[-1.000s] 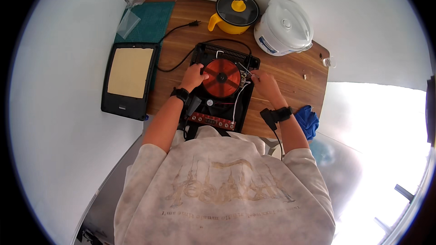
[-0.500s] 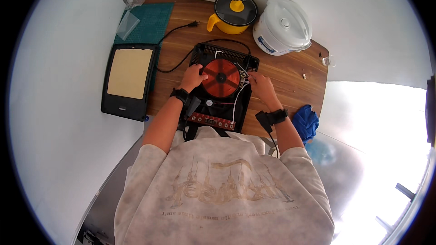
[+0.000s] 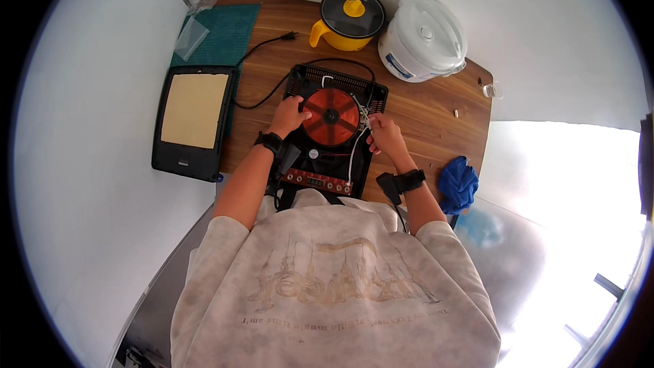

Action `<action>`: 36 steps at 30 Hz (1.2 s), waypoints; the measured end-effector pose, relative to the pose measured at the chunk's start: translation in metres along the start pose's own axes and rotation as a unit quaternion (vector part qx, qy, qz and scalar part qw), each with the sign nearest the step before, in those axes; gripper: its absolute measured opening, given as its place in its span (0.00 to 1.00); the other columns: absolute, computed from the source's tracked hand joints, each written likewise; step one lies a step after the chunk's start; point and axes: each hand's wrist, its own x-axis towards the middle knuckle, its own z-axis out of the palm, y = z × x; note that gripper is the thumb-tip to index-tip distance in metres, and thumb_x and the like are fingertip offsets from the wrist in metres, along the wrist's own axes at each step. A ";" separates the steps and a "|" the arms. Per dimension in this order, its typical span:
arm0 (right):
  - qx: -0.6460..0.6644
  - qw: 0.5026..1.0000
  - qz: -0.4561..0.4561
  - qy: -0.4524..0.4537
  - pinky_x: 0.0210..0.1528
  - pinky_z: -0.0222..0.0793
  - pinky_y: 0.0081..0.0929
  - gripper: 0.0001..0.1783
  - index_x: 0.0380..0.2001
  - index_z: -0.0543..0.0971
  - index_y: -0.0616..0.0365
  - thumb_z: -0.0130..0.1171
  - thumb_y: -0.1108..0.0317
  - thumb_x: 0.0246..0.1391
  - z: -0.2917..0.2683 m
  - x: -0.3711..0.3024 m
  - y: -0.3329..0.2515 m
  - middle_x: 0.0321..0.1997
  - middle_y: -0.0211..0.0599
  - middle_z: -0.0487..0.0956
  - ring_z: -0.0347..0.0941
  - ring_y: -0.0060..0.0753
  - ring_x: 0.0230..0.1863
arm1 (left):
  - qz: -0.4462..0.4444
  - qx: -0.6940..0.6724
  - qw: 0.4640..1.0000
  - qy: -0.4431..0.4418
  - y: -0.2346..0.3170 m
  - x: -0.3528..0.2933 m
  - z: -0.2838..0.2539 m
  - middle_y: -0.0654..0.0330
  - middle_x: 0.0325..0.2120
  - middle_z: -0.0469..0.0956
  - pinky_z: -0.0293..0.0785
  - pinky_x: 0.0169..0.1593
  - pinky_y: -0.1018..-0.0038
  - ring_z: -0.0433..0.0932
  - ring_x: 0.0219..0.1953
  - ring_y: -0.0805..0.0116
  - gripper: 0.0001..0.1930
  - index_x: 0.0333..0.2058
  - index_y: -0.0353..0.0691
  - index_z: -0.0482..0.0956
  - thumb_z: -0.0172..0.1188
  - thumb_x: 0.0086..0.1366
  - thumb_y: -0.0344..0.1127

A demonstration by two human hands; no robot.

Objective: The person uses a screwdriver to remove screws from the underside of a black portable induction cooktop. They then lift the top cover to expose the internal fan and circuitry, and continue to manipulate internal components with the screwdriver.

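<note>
An opened induction cooker (image 3: 368, 87) lies in front of me, its round copper coil (image 3: 343, 129) exposed. My left hand (image 3: 289, 117) grips the coil's left edge, thumb on top and the other fingers by its outer side. At the coil's right edge my right hand (image 3: 385, 135) is closed, thumb and forefinger pinched around thin white wires (image 3: 353, 158); the exact grip is partly hidden by the fingers. Below the coil runs a red control board (image 3: 317, 181) with several round buttons. A small white disc (image 3: 313, 154) sits between board and coil.
A black-framed top panel (image 3: 194, 112) lies at left, partly on a green cutting mat (image 3: 231, 31). The power cord's plug (image 3: 290, 36) rests behind. A yellow lidded pot (image 3: 349, 42) and white bucket (image 3: 422, 41) stand at the back. A blue cloth (image 3: 458, 185) lies right.
My right hand has shifted slightly down and left along the coil's right edge, and the wires there have moved. The left hand keeps its place on the coil.
</note>
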 end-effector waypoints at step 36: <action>-0.419 0.883 -0.188 0.094 0.39 0.79 0.49 0.08 0.30 0.82 0.59 0.56 0.68 0.54 -0.004 0.017 -0.041 0.33 0.55 0.83 0.82 0.59 0.37 | 0.000 -0.011 1.000 0.007 -0.005 0.002 0.003 0.45 0.48 0.79 0.73 0.55 0.57 0.76 0.52 0.44 0.30 0.52 0.34 0.77 0.73 0.54 0.45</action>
